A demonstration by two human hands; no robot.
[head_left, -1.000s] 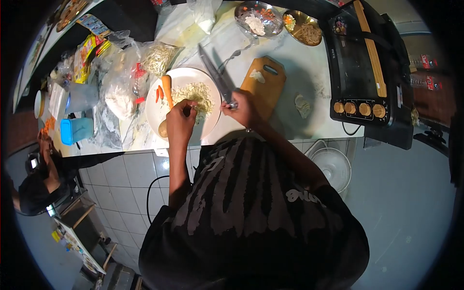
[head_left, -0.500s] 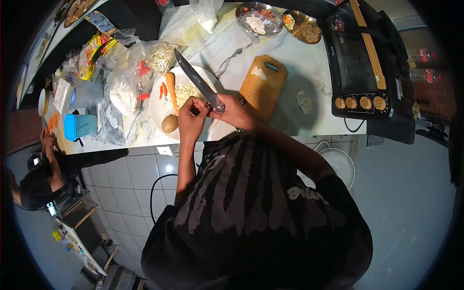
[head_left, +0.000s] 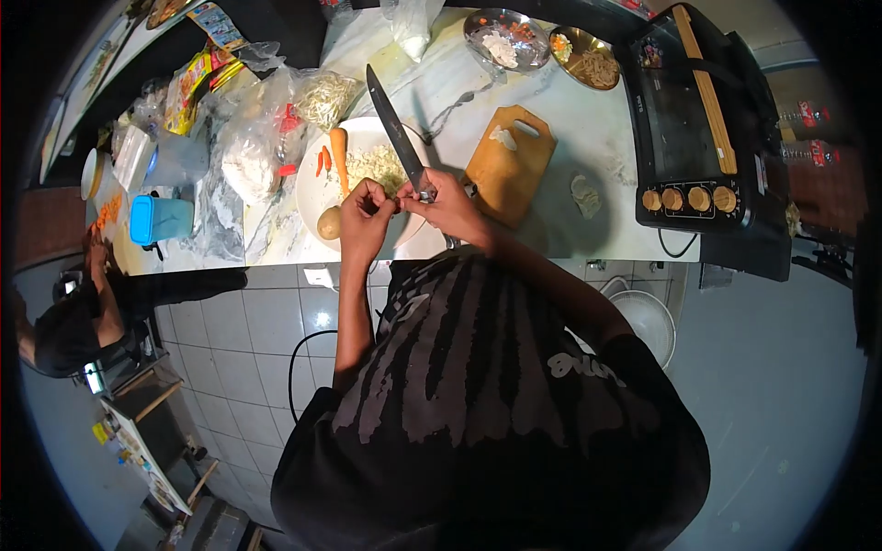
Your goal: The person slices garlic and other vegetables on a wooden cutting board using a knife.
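Observation:
A knife (head_left: 395, 129) is in my right hand (head_left: 448, 209), its dark blade pointing up and away from me. My left hand (head_left: 366, 219) has thumb and fingers pinched together close to the right fingertips. Whatever lies between them is too small to make out. Both hands are over the near part of a white plate (head_left: 310, 197). On it are a carrot (head_left: 340, 158), red chillies (head_left: 323, 161), a heap of chopped pale pieces (head_left: 377, 165) and a round brown potato (head_left: 330, 223), which sits beside my left hand.
Right of the plate lies a wooden cutting board (head_left: 511, 174) with a white scrap. Metal bowls (head_left: 507, 41) of cut food stand behind, a black toaster oven (head_left: 684, 138) at right. Plastic bags (head_left: 253, 161) and a blue-lidded container (head_left: 161, 220) are left. Another person (head_left: 69, 321) works at far left.
The knife blade has swung a little more upright. My hands stay close together over the plate, and the whole view has shifted slightly.

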